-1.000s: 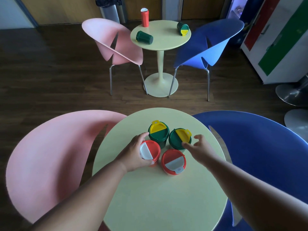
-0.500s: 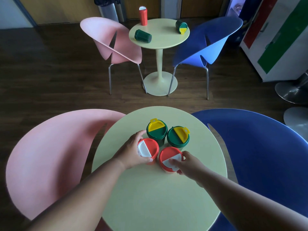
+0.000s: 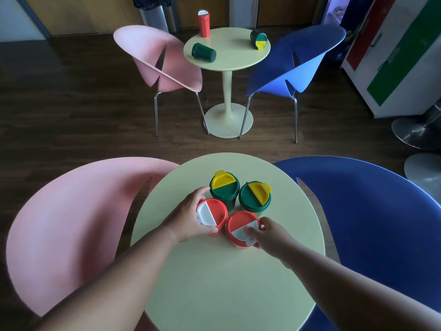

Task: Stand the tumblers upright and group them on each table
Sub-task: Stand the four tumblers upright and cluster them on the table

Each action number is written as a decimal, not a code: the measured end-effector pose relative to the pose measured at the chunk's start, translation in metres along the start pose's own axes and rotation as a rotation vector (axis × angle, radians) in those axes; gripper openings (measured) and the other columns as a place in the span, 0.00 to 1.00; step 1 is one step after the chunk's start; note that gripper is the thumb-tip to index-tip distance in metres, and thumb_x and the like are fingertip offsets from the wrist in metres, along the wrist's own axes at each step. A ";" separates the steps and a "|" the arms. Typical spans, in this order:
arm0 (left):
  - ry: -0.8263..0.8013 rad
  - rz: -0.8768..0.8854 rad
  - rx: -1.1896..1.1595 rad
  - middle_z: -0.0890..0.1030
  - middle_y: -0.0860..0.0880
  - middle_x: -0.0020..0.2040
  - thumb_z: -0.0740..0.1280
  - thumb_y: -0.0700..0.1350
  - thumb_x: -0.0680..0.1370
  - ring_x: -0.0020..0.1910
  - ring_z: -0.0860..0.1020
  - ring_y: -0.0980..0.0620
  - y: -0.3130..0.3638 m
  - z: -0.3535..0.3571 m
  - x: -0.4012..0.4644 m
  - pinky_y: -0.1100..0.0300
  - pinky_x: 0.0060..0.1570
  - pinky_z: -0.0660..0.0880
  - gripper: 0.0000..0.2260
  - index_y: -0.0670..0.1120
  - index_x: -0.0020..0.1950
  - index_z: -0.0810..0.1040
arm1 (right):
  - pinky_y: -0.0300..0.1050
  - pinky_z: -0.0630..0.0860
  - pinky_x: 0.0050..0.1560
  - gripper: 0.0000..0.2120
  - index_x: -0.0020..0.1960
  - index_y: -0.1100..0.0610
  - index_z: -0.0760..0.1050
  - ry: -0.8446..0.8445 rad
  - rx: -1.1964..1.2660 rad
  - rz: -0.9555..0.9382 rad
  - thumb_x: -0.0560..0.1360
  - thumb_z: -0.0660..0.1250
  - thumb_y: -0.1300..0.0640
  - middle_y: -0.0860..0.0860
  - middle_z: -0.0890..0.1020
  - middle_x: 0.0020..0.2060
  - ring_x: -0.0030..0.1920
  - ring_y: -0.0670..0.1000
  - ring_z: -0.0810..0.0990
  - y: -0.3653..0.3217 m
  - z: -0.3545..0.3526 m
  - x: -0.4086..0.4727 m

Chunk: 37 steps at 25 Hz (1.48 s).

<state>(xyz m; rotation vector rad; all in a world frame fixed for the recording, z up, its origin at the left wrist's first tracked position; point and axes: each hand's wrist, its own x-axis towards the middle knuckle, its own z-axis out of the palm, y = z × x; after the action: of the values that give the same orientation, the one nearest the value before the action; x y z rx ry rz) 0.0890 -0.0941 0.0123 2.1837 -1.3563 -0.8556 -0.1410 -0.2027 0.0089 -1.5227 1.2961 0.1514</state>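
At frame centre on the near table (image 3: 214,283), the left hand (image 3: 187,219) grips the left red tumbler (image 3: 212,214) and the right hand (image 3: 269,235) grips the right red tumbler (image 3: 241,226); two green tumblers (image 3: 224,188) stand touching just above them

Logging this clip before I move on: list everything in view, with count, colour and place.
Near table: 1, pale yellow, foreground.
Red tumblers, white flaps: 2 upright, near table.
Green tumblers, yellow flaps: 2 upright, just behind the red ones.
Far table: 1, pale yellow.
Far tumblers: red upright; two green lying down.
Chairs: 2 pink, left; 2 blue, right.
Cabinet: white, red and green, right.
Left hand: on left red tumbler.
Right hand: on right red tumbler.
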 end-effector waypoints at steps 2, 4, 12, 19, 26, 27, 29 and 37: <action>0.001 0.011 -0.001 0.70 0.54 0.69 0.83 0.55 0.62 0.62 0.70 0.58 0.000 0.000 0.000 0.65 0.56 0.67 0.51 0.59 0.78 0.56 | 0.53 0.81 0.55 0.23 0.63 0.52 0.72 -0.001 -0.004 0.000 0.75 0.66 0.39 0.50 0.83 0.48 0.49 0.50 0.83 0.000 0.000 0.001; -0.001 0.027 -0.006 0.69 0.54 0.70 0.83 0.54 0.63 0.63 0.68 0.60 0.002 -0.002 0.000 0.65 0.58 0.66 0.51 0.59 0.78 0.56 | 0.52 0.81 0.55 0.23 0.63 0.52 0.72 -0.003 -0.005 0.008 0.75 0.66 0.39 0.50 0.83 0.49 0.49 0.50 0.83 -0.001 0.001 0.001; 0.234 0.149 0.180 0.73 0.52 0.68 0.71 0.74 0.59 0.66 0.72 0.52 0.022 0.011 -0.011 0.50 0.63 0.71 0.47 0.52 0.73 0.68 | 0.45 0.70 0.39 0.12 0.55 0.53 0.72 0.390 -0.058 -0.174 0.78 0.65 0.47 0.50 0.78 0.49 0.43 0.48 0.75 -0.020 -0.029 -0.002; 0.155 0.348 0.406 0.77 0.57 0.63 0.68 0.76 0.59 0.65 0.72 0.53 0.056 0.049 -0.020 0.50 0.67 0.60 0.45 0.56 0.71 0.67 | 0.50 0.74 0.59 0.27 0.74 0.51 0.64 0.325 -0.467 -0.283 0.78 0.65 0.48 0.54 0.70 0.70 0.66 0.58 0.72 -0.041 -0.052 0.036; 0.112 0.339 0.463 0.77 0.61 0.64 0.68 0.70 0.64 0.63 0.74 0.55 0.055 0.045 -0.010 0.49 0.67 0.61 0.41 0.57 0.73 0.60 | 0.45 0.72 0.52 0.28 0.77 0.52 0.60 0.251 -0.480 -0.275 0.80 0.63 0.51 0.54 0.70 0.72 0.66 0.57 0.74 -0.047 -0.053 0.040; 0.109 0.341 0.465 0.77 0.61 0.64 0.69 0.69 0.64 0.63 0.74 0.55 0.054 0.045 -0.010 0.49 0.67 0.61 0.41 0.57 0.73 0.60 | 0.46 0.72 0.53 0.28 0.77 0.52 0.60 0.249 -0.476 -0.275 0.80 0.63 0.51 0.54 0.70 0.72 0.66 0.57 0.74 -0.047 -0.053 0.040; 0.099 0.342 0.483 0.77 0.61 0.65 0.69 0.69 0.65 0.64 0.74 0.56 0.055 0.044 -0.008 0.49 0.68 0.60 0.41 0.57 0.73 0.60 | 0.47 0.73 0.55 0.28 0.77 0.52 0.60 0.245 -0.469 -0.273 0.80 0.63 0.51 0.54 0.70 0.73 0.66 0.57 0.74 -0.046 -0.053 0.041; 0.215 0.347 0.271 0.76 0.55 0.67 0.68 0.71 0.66 0.66 0.73 0.52 0.045 0.034 -0.008 0.51 0.64 0.68 0.41 0.53 0.73 0.67 | 0.45 0.72 0.46 0.30 0.78 0.51 0.58 0.212 -0.467 -0.266 0.79 0.64 0.49 0.55 0.72 0.70 0.61 0.57 0.76 -0.045 -0.054 0.040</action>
<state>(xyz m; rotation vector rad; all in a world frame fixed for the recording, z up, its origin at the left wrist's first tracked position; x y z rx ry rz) 0.0342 -0.1078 0.0191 2.0639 -1.7483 -0.3144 -0.1179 -0.2763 0.0319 -2.1438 1.2617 0.1295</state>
